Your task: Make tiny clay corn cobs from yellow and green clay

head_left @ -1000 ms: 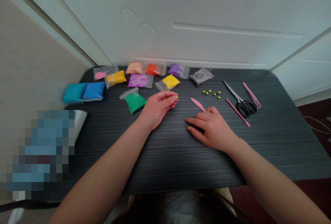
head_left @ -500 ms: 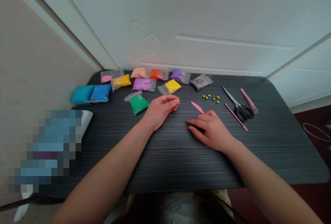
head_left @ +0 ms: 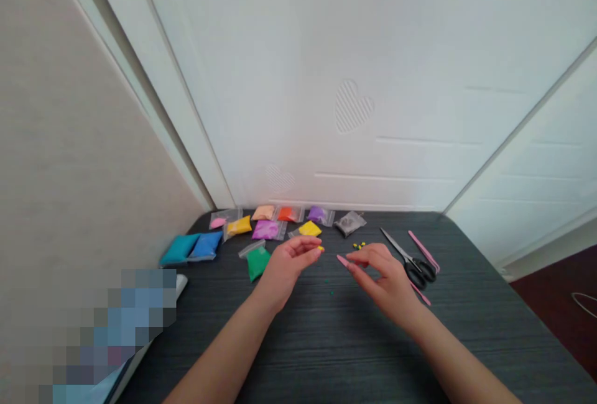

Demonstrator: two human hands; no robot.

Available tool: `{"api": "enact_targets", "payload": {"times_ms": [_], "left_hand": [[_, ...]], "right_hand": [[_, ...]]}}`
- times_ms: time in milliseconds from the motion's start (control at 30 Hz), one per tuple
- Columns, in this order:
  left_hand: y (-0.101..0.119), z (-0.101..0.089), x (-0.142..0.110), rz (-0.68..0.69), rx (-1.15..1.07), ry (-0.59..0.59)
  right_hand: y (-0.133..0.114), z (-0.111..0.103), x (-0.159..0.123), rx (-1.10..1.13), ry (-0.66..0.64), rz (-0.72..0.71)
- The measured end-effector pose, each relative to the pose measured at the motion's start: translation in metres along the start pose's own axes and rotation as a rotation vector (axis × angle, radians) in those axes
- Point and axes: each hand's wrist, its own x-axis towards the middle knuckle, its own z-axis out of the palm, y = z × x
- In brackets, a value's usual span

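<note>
Head view. Left hand (head_left: 283, 267) closed in a fingertip pinch on a small yellow piece (head_left: 321, 248), held up above the dark bench (head_left: 298, 348); its far side is hidden by the fingers. Right hand (head_left: 386, 275) closed too, thumb and forefinger gripping a pink knife (head_left: 342, 260) near its blade, point toward the yellow piece, a gap between them. Cannot tell whether the knife's hidden end touches the bench.

Two green specks (head_left: 326, 281) lie below, between the hands. Small yellow-and-green pieces (head_left: 359, 245) sit just beyond the right hand, partly masked by it. Green bag (head_left: 258, 262) beside the left hand, yellow bag (head_left: 310, 229) just behind it. Scissors (head_left: 396, 244) and pink tweezers (head_left: 423, 250) to the right; a pink rod (head_left: 422, 294) partly covered by the scissors and hand.

Handling, my judgement: stuff looks soft, like modelling clay, so a light pinch; a hard one would flatten it. The short grip on the knife suits fine control; slow, small touches, blade flat enough not to gouge. Forearms low would steady both hands. Specks that small stick to skin easily, so wrists best kept off them.
</note>
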Motion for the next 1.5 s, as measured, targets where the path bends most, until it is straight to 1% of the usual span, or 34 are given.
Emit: {"api": "enact_targets", "payload": {"times_ms": [133,167,233,300,367,433,533,733,900,1033,1100,1233,1333,1500], "left_hand": [[0.057,0.023,-0.014,0.14,0.058,-0.01],[0.069,0.029,-0.019,0.154,0.084,0.001],[0.088,0.038,-0.027,0.185,0.108,0.0],[0.099,0.043,-0.033,0.216,0.111,-0.028],[0.101,0.044,-0.037,0.253,0.136,-0.05],[0.098,0.042,-0.039,0.289,0.185,-0.074],[0.093,0.038,-0.039,0.31,0.255,-0.113],[0.092,0.034,-0.037,0.278,0.347,-0.174],[0.094,0.033,-0.036,0.26,0.375,-0.174],[0.091,0.029,-0.037,0.264,0.422,-0.202],[0.092,0.027,-0.039,0.317,0.472,-0.223],[0.1,0.028,-0.042,0.539,0.624,-0.26],[0.103,0.032,-0.044,0.661,0.723,-0.234],[0.096,0.036,-0.048,0.74,0.785,-0.171]], "right_hand": [[-0.033,-0.036,0.032,0.007,0.132,-0.107],[-0.042,-0.043,0.038,0.017,0.164,-0.139],[-0.057,-0.052,0.047,0.023,0.233,-0.187],[-0.068,-0.056,0.051,0.005,0.308,-0.226],[-0.074,-0.058,0.05,-0.021,0.367,-0.266],[-0.076,-0.06,0.047,-0.035,0.372,-0.296],[-0.076,-0.063,0.042,-0.045,0.31,-0.303],[-0.073,-0.063,0.043,-0.089,0.242,-0.274],[-0.07,-0.061,0.045,-0.074,0.166,-0.274],[-0.07,-0.062,0.044,-0.041,0.172,-0.251],[-0.071,-0.064,0.045,-0.021,0.2,-0.25],[-0.075,-0.067,0.047,0.032,0.252,-0.293],[-0.076,-0.068,0.048,0.063,0.255,-0.314],[-0.076,-0.067,0.047,0.088,0.275,-0.31]]}}
